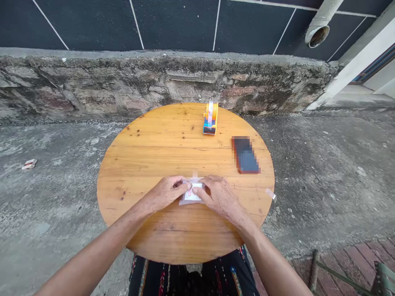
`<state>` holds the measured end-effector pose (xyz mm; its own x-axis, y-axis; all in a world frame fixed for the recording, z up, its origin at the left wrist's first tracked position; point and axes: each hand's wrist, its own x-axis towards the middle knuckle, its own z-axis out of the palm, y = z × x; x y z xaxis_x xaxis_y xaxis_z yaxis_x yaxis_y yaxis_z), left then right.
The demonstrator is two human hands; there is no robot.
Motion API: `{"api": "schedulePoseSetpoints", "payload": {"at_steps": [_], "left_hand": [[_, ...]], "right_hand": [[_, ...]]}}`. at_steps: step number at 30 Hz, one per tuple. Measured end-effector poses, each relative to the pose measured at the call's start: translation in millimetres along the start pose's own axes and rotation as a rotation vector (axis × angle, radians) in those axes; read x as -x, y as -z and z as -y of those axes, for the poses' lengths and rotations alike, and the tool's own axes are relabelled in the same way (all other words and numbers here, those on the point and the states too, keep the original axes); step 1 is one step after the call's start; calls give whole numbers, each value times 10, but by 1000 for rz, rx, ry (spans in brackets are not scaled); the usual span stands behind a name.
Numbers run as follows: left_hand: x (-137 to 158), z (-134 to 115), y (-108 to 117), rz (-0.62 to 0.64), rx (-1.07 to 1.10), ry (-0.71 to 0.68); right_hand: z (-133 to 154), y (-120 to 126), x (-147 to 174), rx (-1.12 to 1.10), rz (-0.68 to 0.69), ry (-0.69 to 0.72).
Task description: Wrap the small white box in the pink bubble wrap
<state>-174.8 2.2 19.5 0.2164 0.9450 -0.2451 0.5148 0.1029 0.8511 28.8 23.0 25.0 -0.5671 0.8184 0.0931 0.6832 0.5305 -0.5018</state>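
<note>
A small white box wrapped in clear plastic, perhaps bubble wrap (191, 197), lies on the round wooden table (148, 164) close in front of me. My left hand (171, 191) grips its left side, thumb pressing on the top. From the right, my right hand (217, 195) holds the package the same way, its thumb near the left one. The fingertips behind the far edge are partly hidden. A short strip of clear tape (195, 174) shows just beyond the package, between the hands.
An orange and blue tape dispenser (210, 119) stands toward the table's far edge. A dark, blurred rectangular thing with a red-orange edge (247, 156) lies at right. Another tape strip (270, 193) sticks to the right rim. A low stone wall (123, 88) runs behind.
</note>
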Motion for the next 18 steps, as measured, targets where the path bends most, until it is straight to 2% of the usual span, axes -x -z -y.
{"api": "schedulePoseSetpoints", "payload": {"at_steps": [2,3,6,8,10,12,18], "left_hand": [[48,-18,-32,-34,-87,-19],[75,-32,-61,-93,-131,-42],[165,-69,-198,-409,-253,-191],[216,-73,-304,-555,-309,-343],[244,-58,-388,-602,-331,-464],[250,-31,-433,-628,-344,-523],[230,6,-464,-704,-378,-560]], "right_hand": [[13,7,12,4,11,9],[19,9,13,7,15,8],[33,12,9,6,21,-1],[37,13,10,-6,22,-1],[32,21,20,-24,25,2],[11,42,30,-53,37,3],[-231,151,-139,-192,25,61]]}}
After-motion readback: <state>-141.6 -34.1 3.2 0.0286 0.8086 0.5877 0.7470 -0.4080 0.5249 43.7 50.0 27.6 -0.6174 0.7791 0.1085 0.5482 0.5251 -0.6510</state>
